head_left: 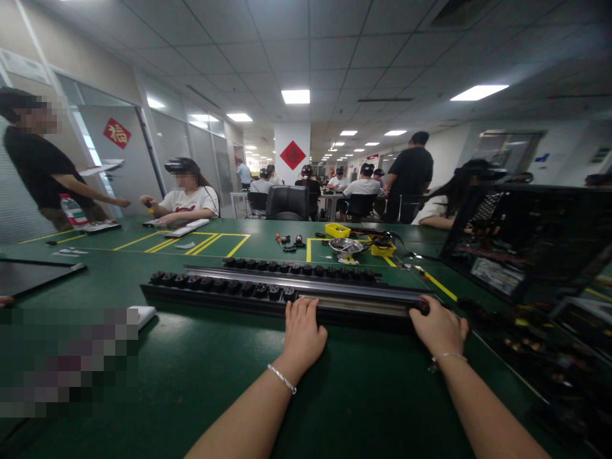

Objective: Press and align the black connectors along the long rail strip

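Note:
A long black channel [363,313] lies across the green table in front of me. A row of round black socket pieces [234,287] fills its left part, and the bare trough shows to the right. My left hand [303,331] rests on the near edge beside the last socket piece, fingers stretched out and thumb apart. At the channel's right end, my right hand [440,326] has its fingers curled over a small black part [421,308], mostly hidden by them. Directly behind lies a second channel with another row of black sockets [306,269].
Beyond the channels are a metal bowl [346,246], a yellow bin [337,230] and small black parts [292,242]. An open black computer case [511,242] stands at the right, with cables near it. A white block [141,316] lies left. Several people sit or stand around.

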The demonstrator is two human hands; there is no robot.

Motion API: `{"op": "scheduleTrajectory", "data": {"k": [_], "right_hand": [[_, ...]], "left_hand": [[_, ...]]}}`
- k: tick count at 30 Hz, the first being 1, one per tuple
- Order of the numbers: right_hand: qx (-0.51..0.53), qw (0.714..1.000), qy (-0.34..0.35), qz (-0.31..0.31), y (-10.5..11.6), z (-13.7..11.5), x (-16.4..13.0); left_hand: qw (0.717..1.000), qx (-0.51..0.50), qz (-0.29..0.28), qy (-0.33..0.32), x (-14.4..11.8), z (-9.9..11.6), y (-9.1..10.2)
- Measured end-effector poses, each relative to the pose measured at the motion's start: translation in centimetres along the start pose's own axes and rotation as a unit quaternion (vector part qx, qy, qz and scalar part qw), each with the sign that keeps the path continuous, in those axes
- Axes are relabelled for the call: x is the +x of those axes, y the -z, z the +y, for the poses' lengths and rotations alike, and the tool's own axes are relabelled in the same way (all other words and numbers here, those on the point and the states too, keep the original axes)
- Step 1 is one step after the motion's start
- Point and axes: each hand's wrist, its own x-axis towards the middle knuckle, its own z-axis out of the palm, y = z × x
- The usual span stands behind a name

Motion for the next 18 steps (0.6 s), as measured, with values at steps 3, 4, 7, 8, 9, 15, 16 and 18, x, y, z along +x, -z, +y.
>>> {"op": "scheduleTrajectory", "data": {"k": [3,4,7,8,9,15,16,18], "right_hand": [[-0.003,1.0,0.003,0.009,0.02,0.18,0.1],[-0.003,1.0,0.006,0.009,0.01,0.22,0.11],[-0.002,1.0,0.005,0.008,-0.04,0.3,0.08],[-0.001,1.0,0.002,0.009,-0.07,0.32,0.06],[-0.002,1.0,0.0,0.013,-0.09,0.35,0.03],[-0.004,0.999,0.002,0.032,-0.22,0.51,-0.09],[-0.004,1.0,0.001,0.031,-0.2,0.49,-0.09],[-0.006,1.0,-0.002,0.026,-0.1,0.41,-0.08]], "left_hand": [[1.0,-0.001,-0.003,0.003,0.03,-0.01,-0.02],[1.0,-0.001,-0.005,0.004,0.04,0.01,0.0],[1.0,0.0,-0.01,0.006,0.07,0.07,0.06],[1.0,0.001,-0.01,0.006,0.08,0.09,0.08],[1.0,0.002,-0.009,0.006,0.08,0.11,0.09],[1.0,-0.001,0.0,0.004,0.04,0.11,0.07],[1.0,-0.002,0.001,0.003,0.03,0.08,0.04],[1.0,-0.004,0.004,0.0,0.0,0.04,-0.02]]}}
